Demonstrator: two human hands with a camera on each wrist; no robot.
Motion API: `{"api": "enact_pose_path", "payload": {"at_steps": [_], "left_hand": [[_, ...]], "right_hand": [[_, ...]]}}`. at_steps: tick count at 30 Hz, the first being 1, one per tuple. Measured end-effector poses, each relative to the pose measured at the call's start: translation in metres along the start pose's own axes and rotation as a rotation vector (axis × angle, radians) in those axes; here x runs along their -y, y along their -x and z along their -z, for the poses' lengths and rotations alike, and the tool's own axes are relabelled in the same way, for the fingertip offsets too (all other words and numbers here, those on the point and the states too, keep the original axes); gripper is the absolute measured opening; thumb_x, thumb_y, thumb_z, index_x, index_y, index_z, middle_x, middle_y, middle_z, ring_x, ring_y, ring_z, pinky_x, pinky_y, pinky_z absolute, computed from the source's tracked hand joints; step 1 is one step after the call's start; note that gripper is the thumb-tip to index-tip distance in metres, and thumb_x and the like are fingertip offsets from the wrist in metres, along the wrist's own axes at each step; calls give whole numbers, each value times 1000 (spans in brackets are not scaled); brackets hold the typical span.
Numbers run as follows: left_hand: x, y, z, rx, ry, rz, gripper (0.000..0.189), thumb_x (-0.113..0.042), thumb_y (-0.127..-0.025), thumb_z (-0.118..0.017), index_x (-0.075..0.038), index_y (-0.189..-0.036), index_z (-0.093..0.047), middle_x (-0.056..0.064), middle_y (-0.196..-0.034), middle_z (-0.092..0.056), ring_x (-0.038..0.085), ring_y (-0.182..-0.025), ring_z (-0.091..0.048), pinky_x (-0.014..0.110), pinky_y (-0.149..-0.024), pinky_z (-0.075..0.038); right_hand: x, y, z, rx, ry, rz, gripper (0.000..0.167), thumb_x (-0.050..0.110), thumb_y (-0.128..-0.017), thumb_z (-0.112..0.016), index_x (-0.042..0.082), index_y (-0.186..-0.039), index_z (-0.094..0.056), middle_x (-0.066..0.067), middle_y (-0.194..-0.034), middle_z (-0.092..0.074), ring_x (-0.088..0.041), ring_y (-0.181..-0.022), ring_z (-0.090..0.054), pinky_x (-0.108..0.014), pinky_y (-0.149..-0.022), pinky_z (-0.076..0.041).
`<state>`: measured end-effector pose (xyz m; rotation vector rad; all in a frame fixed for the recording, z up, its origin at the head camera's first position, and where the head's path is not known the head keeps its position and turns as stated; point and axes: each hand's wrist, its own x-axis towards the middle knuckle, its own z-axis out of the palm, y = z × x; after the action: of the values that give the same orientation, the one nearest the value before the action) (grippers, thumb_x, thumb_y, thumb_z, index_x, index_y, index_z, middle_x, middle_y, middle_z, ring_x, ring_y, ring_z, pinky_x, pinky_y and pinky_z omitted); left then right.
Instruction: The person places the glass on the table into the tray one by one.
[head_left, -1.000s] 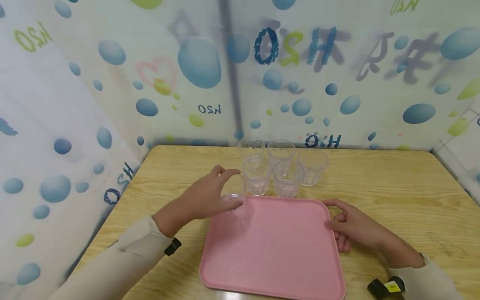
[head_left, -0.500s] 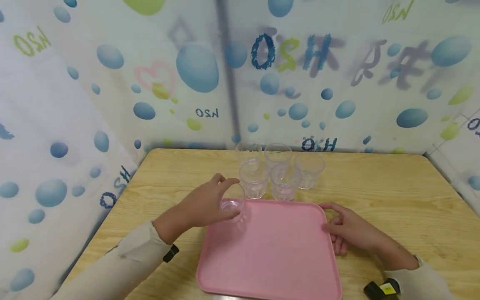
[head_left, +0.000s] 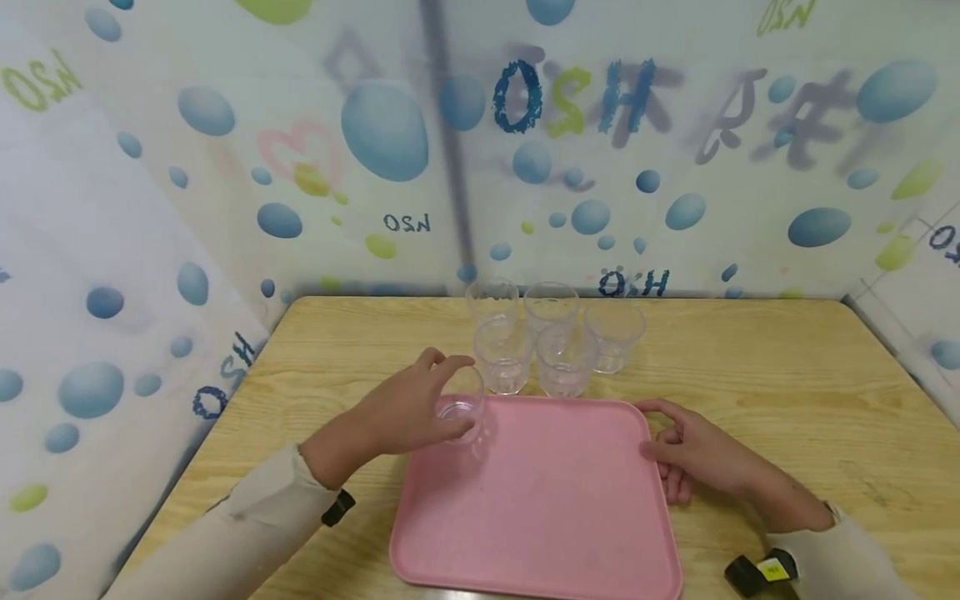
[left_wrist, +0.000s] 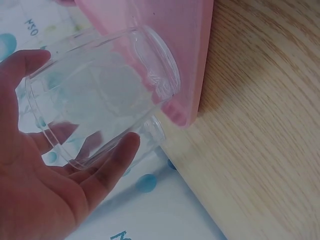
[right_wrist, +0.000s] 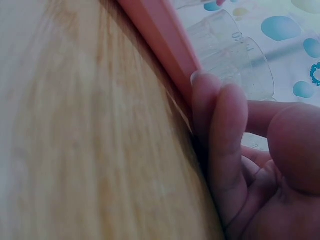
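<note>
At the back left corner of the pink tray [head_left: 536, 500], my left hand [head_left: 401, 408] holds a clear plastic cup [head_left: 471, 392] upright, thumb and fingers round its side. The left wrist view shows this cup [left_wrist: 105, 95] with its base against or very close to the tray surface; contact is hard to tell. My right hand [head_left: 701, 454] grips the tray's right edge near the back corner, its thumb at the rim and index finger along the corner. Curled fingers [right_wrist: 227, 135] touch the tray's outer side [right_wrist: 160, 35] in the right wrist view.
Several more clear cups stand close together behind the tray, among them a front cup [head_left: 504, 358] and a right-hand cup [head_left: 615, 337]. All rest on a wooden table [head_left: 787, 375], whose back edge meets a patterned wall covering [head_left: 637, 192].
My left hand has lowered the cup slightly and drawn it a little nearer over the tray corner. The right hand keeps its place at the tray edge. The head view has shifted slightly.
</note>
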<state>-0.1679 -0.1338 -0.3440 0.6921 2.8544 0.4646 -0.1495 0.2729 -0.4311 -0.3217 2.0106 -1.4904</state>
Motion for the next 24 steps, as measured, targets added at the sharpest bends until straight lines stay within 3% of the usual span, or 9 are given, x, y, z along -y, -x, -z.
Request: {"api": "enact_pose_path", "payload": {"at_steps": [11,15,19,24], "left_hand": [[-1,2,0,13,39,-9,78,-51,-87,-69,-24,-152,-37,14,-136,-47,21,-89,-61,40,-80,-53],[-1,0,1,-29,5,-4,78,-61,-89,-64,-25,-152,-37,13,-134,-49,26,-97,-62,45,-85,-54],[-3,-7,4,-82,-12,13,75,-64,-91,-59,-26,-153,-36,13,-135,-50,30,-105,-61,49,-88,-53],[-11,-22,11,-84,-53,37,75,-61,-92,-59,-25,-153,-35,15,-137,-49,33,-107,-60,50,-89,-53]], "right_hand": [[3,0,-2,-7,10,2,70,20,-102,-59,4,-155,-18,-10,-77,-63,-16,-52,-66,-41,-50,-58],[4,1,-2,-2,-1,12,70,20,-102,-59,3,-155,-18,-9,-76,-62,-15,-52,-66,-40,-50,-58],[3,1,-2,-7,0,8,70,20,-101,-59,3,-155,-18,-9,-76,-62,-15,-52,-65,-41,-50,-58],[1,0,-1,-5,8,10,69,20,-102,-59,3,-155,-18,-10,-76,-63,-16,-52,-66,-44,-50,-58]]}}
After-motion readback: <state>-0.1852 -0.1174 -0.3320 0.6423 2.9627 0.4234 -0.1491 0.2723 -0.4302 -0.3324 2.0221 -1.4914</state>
